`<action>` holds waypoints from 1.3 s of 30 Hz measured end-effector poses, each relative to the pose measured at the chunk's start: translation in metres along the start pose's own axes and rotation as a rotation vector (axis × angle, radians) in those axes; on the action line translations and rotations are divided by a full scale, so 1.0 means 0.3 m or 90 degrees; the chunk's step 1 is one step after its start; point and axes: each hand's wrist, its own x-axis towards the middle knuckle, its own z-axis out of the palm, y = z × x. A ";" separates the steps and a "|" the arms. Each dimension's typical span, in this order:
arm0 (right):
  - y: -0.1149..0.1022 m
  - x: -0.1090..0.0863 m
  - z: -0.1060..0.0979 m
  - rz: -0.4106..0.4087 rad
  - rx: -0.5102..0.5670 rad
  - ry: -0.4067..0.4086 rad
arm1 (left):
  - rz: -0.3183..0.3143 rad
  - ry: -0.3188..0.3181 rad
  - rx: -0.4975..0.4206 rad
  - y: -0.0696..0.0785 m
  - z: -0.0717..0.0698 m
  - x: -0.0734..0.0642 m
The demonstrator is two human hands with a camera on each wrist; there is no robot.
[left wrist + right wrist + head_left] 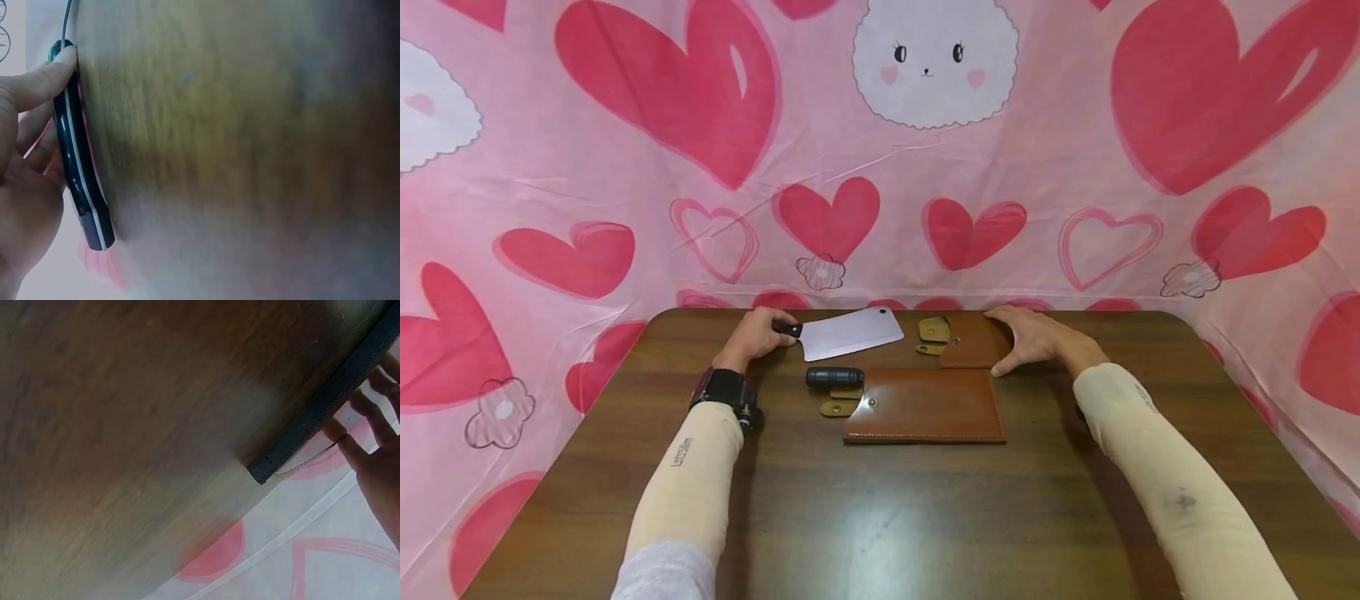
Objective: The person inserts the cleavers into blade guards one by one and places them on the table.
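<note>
At the back of the wooden table, my left hand [756,333] grips the dark handle of a cleaver [853,333], whose broad blade points right. The left wrist view shows the thumb pressing the black handle [81,162], fingers behind it. My right hand [1037,337] spans the right end of a brown leather sheath [976,342], thumb at its near edge and fingers at its far edge. This sheath has snap straps at its left end. In the right wrist view the fingers touch the sheath's dark edge [325,406].
Nearer to me lies a larger brown leather sheath [928,404], with a ribbed black handle [835,377] protruding at its upper left and an undone snap strap [837,408]. A pink heart-patterned cloth [895,158] hangs behind the table [820,508].
</note>
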 end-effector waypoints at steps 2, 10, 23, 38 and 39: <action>-0.002 -0.001 -0.001 -0.001 -0.003 0.001 | 0.004 -0.005 -0.009 0.004 -0.003 -0.003; 0.002 -0.002 0.002 -0.012 -0.032 0.028 | 0.039 -0.011 -0.043 0.025 -0.018 -0.011; 0.000 -0.010 -0.012 -0.037 -0.041 0.067 | 0.088 -0.019 -0.049 0.086 -0.040 -0.016; -0.056 -0.019 -0.018 -0.078 -0.042 0.089 | 0.115 -0.020 -0.029 0.144 -0.034 -0.017; -0.060 -0.019 -0.018 -0.080 -0.044 0.089 | 0.116 -0.020 -0.027 0.147 -0.034 -0.017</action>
